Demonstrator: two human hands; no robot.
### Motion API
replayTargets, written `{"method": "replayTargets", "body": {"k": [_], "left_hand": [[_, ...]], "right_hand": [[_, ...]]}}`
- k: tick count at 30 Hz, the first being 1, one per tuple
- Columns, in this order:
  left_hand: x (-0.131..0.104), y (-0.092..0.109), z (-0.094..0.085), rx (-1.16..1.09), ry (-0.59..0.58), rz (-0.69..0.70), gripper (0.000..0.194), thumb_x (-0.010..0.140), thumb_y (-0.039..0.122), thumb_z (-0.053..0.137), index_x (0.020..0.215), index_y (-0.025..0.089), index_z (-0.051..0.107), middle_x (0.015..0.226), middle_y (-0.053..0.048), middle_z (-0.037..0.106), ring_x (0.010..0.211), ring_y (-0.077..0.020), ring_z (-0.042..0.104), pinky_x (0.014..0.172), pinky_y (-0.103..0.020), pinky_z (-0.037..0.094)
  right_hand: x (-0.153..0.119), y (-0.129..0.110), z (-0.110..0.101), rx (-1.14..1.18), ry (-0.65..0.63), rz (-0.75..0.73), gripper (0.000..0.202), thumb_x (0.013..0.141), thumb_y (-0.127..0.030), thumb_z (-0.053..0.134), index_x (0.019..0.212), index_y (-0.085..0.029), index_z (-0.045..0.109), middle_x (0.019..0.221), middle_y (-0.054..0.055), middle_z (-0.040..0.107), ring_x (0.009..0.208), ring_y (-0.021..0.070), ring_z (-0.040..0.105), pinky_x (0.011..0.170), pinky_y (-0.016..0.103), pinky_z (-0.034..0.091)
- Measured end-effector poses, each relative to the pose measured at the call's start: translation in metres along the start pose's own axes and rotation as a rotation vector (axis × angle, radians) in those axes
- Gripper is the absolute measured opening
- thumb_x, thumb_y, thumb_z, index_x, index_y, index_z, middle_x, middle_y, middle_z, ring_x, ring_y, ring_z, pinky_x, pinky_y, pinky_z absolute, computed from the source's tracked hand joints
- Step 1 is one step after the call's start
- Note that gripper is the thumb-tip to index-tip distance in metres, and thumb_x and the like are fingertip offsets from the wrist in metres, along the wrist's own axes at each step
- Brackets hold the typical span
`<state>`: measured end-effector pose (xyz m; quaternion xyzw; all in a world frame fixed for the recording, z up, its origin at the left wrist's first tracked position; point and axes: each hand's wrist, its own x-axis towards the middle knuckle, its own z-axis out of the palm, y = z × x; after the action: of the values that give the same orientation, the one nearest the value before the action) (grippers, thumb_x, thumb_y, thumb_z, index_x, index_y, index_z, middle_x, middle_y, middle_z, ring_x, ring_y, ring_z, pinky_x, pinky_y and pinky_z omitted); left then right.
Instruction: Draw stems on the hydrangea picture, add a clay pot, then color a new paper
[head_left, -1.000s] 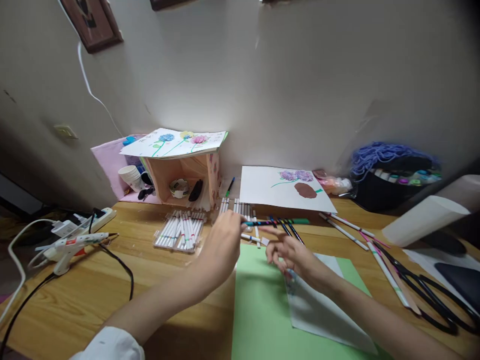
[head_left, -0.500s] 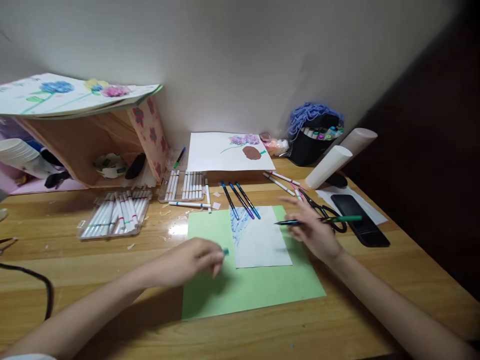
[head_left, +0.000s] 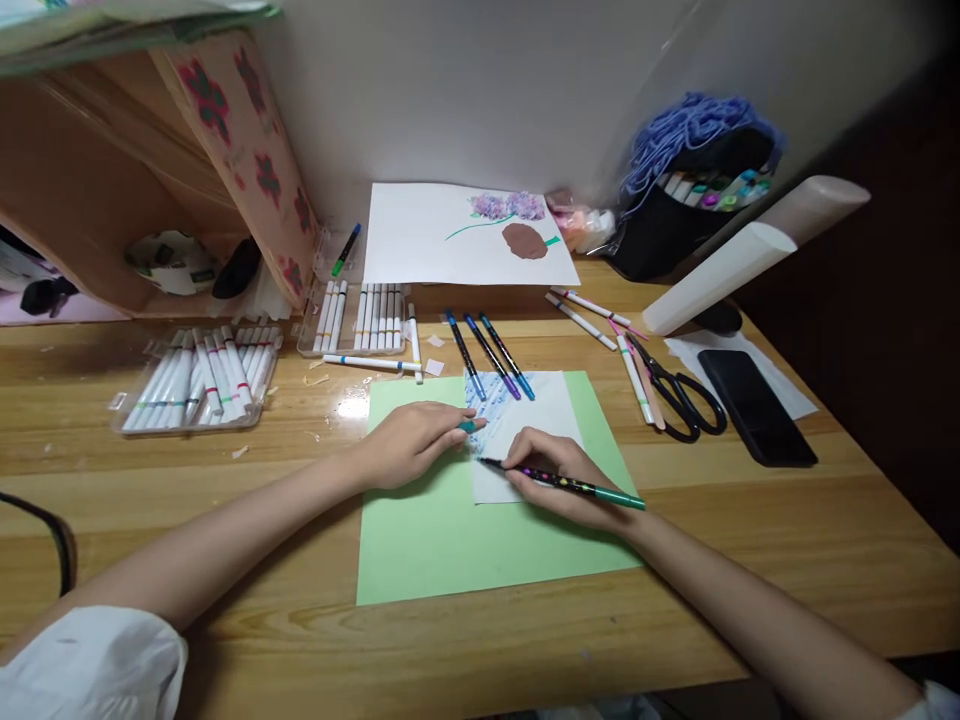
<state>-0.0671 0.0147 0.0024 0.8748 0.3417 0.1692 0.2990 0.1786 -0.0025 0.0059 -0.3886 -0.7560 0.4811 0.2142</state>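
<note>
Between the thumb and fingers of my right hand (head_left: 562, 465) is a black patterned marker pen (head_left: 559, 480) with a green end, its tip at the left edge of the white paper (head_left: 499, 485). Blue strokes mark the paper's upper left part. My left hand (head_left: 416, 440) rests at the paper's left edge, pinching a small teal pen cap (head_left: 470, 426). Under the white paper lies a larger green sheet (head_left: 480, 555). Three dark markers (head_left: 491, 355) with blue and purple ends lie side by side across the paper's top edge.
Clear cases of white markers (head_left: 199, 380) stand at the left, near a decorated box (head_left: 255, 160). A flower drawing (head_left: 427, 235) leans at the back. On the right are scissors (head_left: 679, 400), a phone (head_left: 757, 405), white rolls (head_left: 724, 275) and a black pen holder (head_left: 660, 235).
My right hand has moved left and down, bringing the marker's tip to the paper. My left hand has moved onto the paper's left edge with the cap. The view has shifted closer.
</note>
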Motion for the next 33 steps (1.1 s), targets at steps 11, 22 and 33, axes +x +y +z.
{"method": "replayTargets", "body": {"k": [11, 22, 33], "left_hand": [[0.0019, -0.0014, 0.0000, -0.020, 0.009, 0.002, 0.047, 0.099, 0.041, 0.022, 0.112, 0.017, 0.060, 0.117, -0.008, 0.063, 0.113, -0.0210, 0.056, 0.094, -0.036, 0.043], [0.0022, -0.0009, -0.0005, -0.008, 0.008, 0.024, 0.047, 0.099, 0.041, 0.022, 0.109, 0.017, 0.061, 0.118, -0.009, 0.063, 0.112, -0.0209, 0.056, 0.094, -0.036, 0.043], [0.0019, -0.0007, -0.0002, -0.007, 0.011, 0.032, 0.045, 0.099, 0.040, 0.023, 0.112, 0.018, 0.059, 0.117, -0.008, 0.064, 0.114, -0.0208, 0.056, 0.095, -0.038, 0.043]], "right_hand": [[0.0006, -0.0006, -0.0026, -0.026, -0.096, -0.052, 0.001, 0.079, -0.018, 0.059, 0.079, -0.018, 0.058, 0.078, 0.002, 0.061, 0.070, 0.0134, 0.055, 0.064, 0.023, 0.041], [-0.0014, 0.0002, -0.0023, -0.105, -0.094, -0.167, 0.007, 0.077, -0.012, 0.057, 0.076, -0.018, 0.056, 0.075, 0.002, 0.060, 0.067, 0.0129, 0.054, 0.062, 0.024, 0.041], [-0.0021, 0.0008, -0.0037, -0.102, -0.142, -0.197, 0.012, 0.073, -0.008, 0.058, 0.072, -0.019, 0.053, 0.071, 0.000, 0.058, 0.065, 0.0122, 0.053, 0.063, 0.024, 0.040]]}}
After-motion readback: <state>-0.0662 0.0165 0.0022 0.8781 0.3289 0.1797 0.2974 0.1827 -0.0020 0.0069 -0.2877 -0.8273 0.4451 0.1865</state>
